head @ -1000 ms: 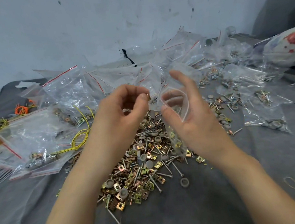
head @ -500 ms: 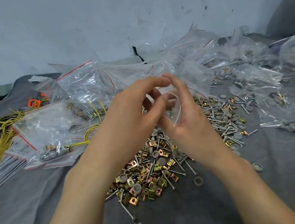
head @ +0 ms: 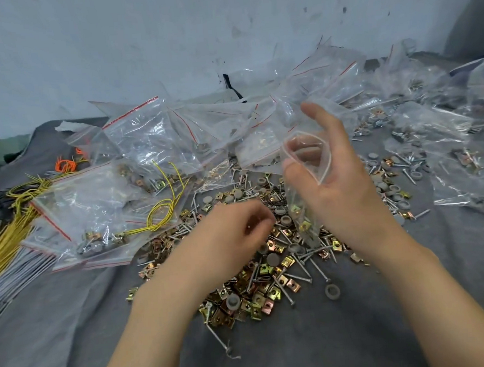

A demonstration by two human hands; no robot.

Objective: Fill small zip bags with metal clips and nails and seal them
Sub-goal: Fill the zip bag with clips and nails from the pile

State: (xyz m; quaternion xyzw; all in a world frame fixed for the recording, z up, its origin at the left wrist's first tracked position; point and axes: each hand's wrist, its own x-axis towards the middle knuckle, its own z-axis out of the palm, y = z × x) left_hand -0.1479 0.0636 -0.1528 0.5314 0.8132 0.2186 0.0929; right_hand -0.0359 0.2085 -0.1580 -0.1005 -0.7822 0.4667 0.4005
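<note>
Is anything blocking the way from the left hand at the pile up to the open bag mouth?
Nothing visible. The right hand holds the small clear zip bag open-mouthed, and only open air separates it from the left hand.

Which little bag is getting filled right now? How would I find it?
Find the pile of gold clips and nails in the middle of the grey cloth. Just above it, the right hand holds up one small zip bag. Unlike the bags lying around, its mouth is held open in a loop and it hangs upright.
</note>
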